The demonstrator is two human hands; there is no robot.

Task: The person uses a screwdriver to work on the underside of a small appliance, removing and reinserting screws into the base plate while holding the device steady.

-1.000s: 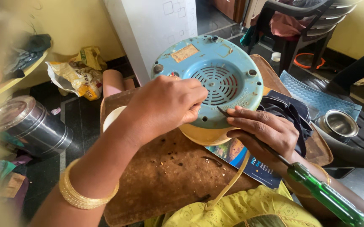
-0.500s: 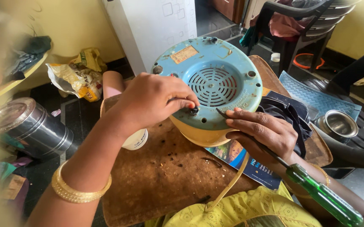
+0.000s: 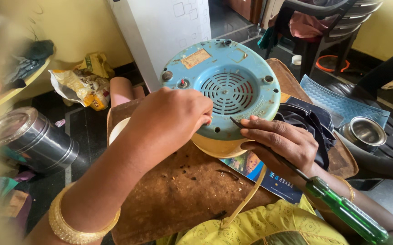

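Observation:
A round appliance base [image 3: 226, 68] lies upside down on a worn brown board [image 3: 178, 190]; its blue underside has a central vent grille and screws around the rim. My left hand [image 3: 169, 120] rests on the near left rim, fingers curled and pinched at the edge. Whether something small sits between the fingertips is hidden. My right hand [image 3: 280, 140] lies against the near right rim and holds a screwdriver [image 3: 341, 208] with a green handle; its dark shaft runs under my fingers to the blue surface.
A steel canister [image 3: 33, 138] lies at the left. A crumpled yellow bag [image 3: 81, 84] sits on the dark floor behind. A dark cloth [image 3: 312, 120], a steel bowl [image 3: 364, 131], a blue mat [image 3: 337, 97] and a dark chair [image 3: 328, 27] are at the right.
My left hand has slid down from the vent grille to the near left rim. My right hand and the screwdriver have stayed in place.

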